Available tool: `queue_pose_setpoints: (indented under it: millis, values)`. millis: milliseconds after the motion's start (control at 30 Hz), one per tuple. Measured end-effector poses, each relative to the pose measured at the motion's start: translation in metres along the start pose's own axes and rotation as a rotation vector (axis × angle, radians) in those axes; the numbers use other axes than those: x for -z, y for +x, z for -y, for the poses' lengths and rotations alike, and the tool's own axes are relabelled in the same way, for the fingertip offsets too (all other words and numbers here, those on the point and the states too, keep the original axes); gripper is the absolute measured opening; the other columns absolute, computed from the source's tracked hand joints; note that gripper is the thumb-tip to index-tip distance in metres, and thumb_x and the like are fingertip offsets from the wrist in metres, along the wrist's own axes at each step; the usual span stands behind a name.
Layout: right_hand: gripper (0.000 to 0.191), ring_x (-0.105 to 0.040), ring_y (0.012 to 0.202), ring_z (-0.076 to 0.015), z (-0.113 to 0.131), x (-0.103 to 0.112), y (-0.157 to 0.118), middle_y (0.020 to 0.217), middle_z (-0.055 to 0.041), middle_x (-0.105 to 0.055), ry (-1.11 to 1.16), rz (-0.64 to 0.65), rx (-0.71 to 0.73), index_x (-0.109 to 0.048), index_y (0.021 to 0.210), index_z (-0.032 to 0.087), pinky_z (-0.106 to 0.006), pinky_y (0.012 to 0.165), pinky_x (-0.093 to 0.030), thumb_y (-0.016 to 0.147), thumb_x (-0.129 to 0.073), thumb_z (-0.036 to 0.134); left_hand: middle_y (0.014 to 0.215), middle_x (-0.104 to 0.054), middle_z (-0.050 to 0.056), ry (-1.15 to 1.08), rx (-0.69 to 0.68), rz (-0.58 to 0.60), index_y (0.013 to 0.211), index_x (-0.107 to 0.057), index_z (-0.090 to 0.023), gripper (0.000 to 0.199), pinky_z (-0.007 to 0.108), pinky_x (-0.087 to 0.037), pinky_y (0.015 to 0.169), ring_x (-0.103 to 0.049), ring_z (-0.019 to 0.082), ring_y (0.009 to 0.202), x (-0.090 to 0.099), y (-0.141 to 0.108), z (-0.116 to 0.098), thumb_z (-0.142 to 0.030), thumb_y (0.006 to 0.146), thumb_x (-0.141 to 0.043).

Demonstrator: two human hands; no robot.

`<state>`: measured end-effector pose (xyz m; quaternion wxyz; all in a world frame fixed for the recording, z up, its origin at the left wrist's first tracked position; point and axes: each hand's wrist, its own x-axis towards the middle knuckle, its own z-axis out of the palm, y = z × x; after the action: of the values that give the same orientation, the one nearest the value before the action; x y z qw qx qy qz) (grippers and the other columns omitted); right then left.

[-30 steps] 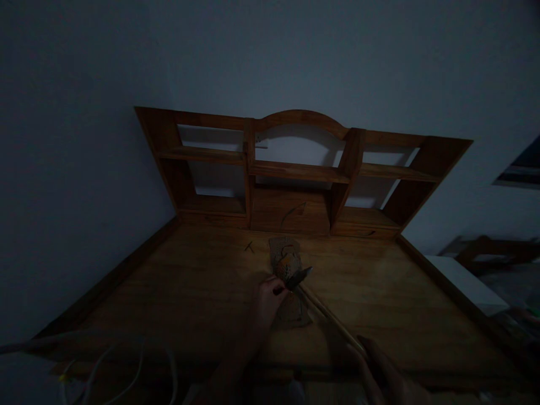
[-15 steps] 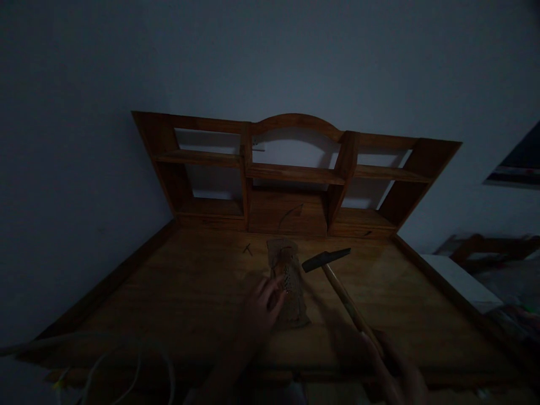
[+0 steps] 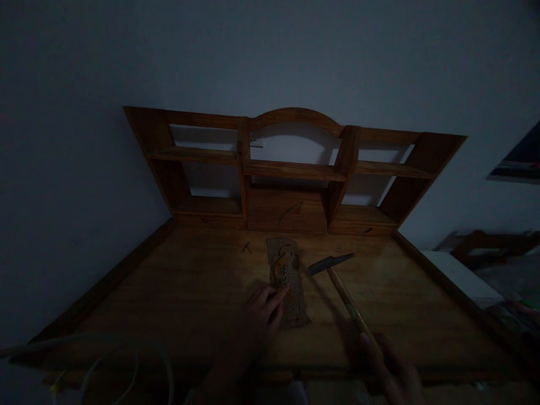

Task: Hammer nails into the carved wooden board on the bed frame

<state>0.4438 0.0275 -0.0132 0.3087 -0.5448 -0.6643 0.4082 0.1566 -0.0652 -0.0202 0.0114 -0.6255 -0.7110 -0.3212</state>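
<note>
left hand (image 3: 262, 310) reaches forward, palm down, fingers (image 3: 278, 296) loosely spread and pointing up-right. right hand (image 3: 390, 368) sits low at the right, fingers curled shut in a fist, forearm running off the bottom edge.

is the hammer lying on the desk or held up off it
Held up. The right hand grips the end of the hammer, whose handle slants up; its head hangs above the desk, beside the paper piece.

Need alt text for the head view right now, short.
Dim room: the right hand holds a wooden-handled hammer beside a small patterned piece on a wooden desk, where the left hand touches it. A shelf unit stands behind.
</note>
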Motion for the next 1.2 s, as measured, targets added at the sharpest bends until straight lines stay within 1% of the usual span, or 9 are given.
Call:
queue_pose_setpoints:
  millis: [233, 333, 433, 533, 700, 900, 1033, 1133, 1200]
  values:
    - [0.048, -0.065, 0.104, -0.0303, -0.006, 0.002, 0.002, 0.106, -0.0031, -0.073, -0.031, -0.062, 0.097, -0.073, 0.101, 0.025, -0.029, 0.085, -0.055, 0.076, -0.059, 0.063, 0.109, -0.058, 0.006, -0.005, 0.046, -0.026, 0.147, -0.031, -0.036, 0.056, 0.031, -0.052, 0.082, -0.057, 0.019, 0.097, 0.002, 0.002, -0.004, -0.024, 0.094, -0.044]
    - [0.05, -0.063, 0.108, -0.0299, -0.002, 0.002, 0.001, 0.109, -0.0026, -0.072, -0.019, -0.016, 0.058, -0.07, 0.106, 0.026, -0.029, 0.085, -0.054, 0.077, -0.057, 0.064, 0.107, -0.057, 0.006, 0.011, 0.073, -0.007, 0.147, -0.032, -0.037, 0.055, 0.03, -0.053, 0.078, -0.058, 0.018, 0.091, 0.004, 0.003, -0.006, -0.025, 0.094, -0.044]
    - [0.049, -0.063, 0.106, -0.0292, -0.003, 0.001, 0.001, 0.104, -0.0019, -0.073, 0.013, 0.067, -0.005, -0.066, 0.107, 0.026, -0.029, 0.087, -0.052, 0.078, -0.057, 0.064, 0.103, -0.056, 0.005, 0.043, 0.094, 0.007, 0.144, -0.036, -0.039, 0.052, 0.029, -0.052, 0.074, -0.058, 0.017, 0.084, 0.004, 0.002, -0.005, -0.026, 0.094, -0.044]
    - [0.048, -0.061, 0.109, -0.0293, -0.009, 0.001, 0.003, 0.103, -0.0019, -0.072, 0.009, 0.061, -0.029, -0.064, 0.106, 0.026, -0.03, 0.093, -0.048, 0.079, -0.057, 0.065, 0.104, -0.056, 0.005, 0.078, 0.106, 0.012, 0.144, -0.036, -0.041, 0.053, 0.028, -0.052, 0.073, -0.059, 0.017, 0.085, 0.003, 0.002, -0.004, -0.027, 0.094, -0.045]
    - [0.054, -0.064, 0.105, -0.0313, -0.017, 0.001, 0.007, 0.103, -0.0039, -0.072, -0.027, 0.11, -0.048, -0.063, 0.11, 0.024, -0.03, 0.079, -0.054, 0.078, -0.056, 0.067, 0.104, -0.058, 0.004, 0.133, 0.11, -0.002, 0.144, -0.035, -0.041, 0.056, 0.027, -0.051, 0.07, -0.059, 0.017, 0.084, 0.003, 0.003, -0.004, -0.025, 0.092, -0.047]
    - [0.049, -0.061, 0.11, -0.0289, -0.012, 0.006, 0.006, 0.108, -0.0018, -0.072, -0.066, 0.107, -0.034, -0.065, 0.111, 0.026, -0.028, 0.088, -0.05, 0.082, -0.055, 0.064, 0.108, -0.06, 0.005, 0.124, 0.1, -0.027, 0.144, -0.037, -0.041, 0.056, 0.03, -0.052, 0.078, -0.06, 0.02, 0.093, 0.003, 0.002, -0.005, -0.022, 0.092, -0.046]
    - [0.049, -0.066, 0.099, -0.0288, -0.007, 0.004, 0.004, 0.098, -0.0017, -0.074, -0.063, 0.088, 0.003, -0.067, 0.107, 0.025, -0.028, 0.08, -0.053, 0.081, -0.055, 0.065, 0.11, -0.061, 0.006, 0.047, 0.122, -0.029, 0.145, -0.036, -0.037, 0.054, 0.029, -0.052, 0.075, -0.061, 0.019, 0.09, 0.006, 0.004, -0.008, -0.026, 0.093, -0.044]
    - [0.051, -0.069, 0.09, -0.03, -0.002, 0.0, 0.002, 0.086, -0.0027, -0.075, -0.037, 0.02, 0.009, -0.07, 0.103, 0.024, -0.028, 0.066, -0.055, 0.08, -0.053, 0.066, 0.111, -0.063, 0.007, -0.028, 0.226, -0.103, 0.14, -0.046, -0.029, 0.047, 0.03, -0.051, 0.078, -0.062, 0.02, 0.091, 0.016, 0.017, 0.008, -0.032, 0.093, -0.045]
    - [0.051, -0.069, 0.088, -0.0308, 0.0, 0.0, 0.002, 0.083, -0.0032, -0.075, -0.053, 0.002, 0.01, -0.071, 0.1, 0.024, -0.027, 0.061, -0.055, 0.079, -0.054, 0.067, 0.104, -0.066, 0.008, -0.015, 0.373, -0.148, 0.12, -0.063, -0.021, 0.034, 0.032, -0.049, 0.079, -0.062, 0.021, 0.089, 0.027, 0.035, 0.032, -0.033, 0.092, -0.046]
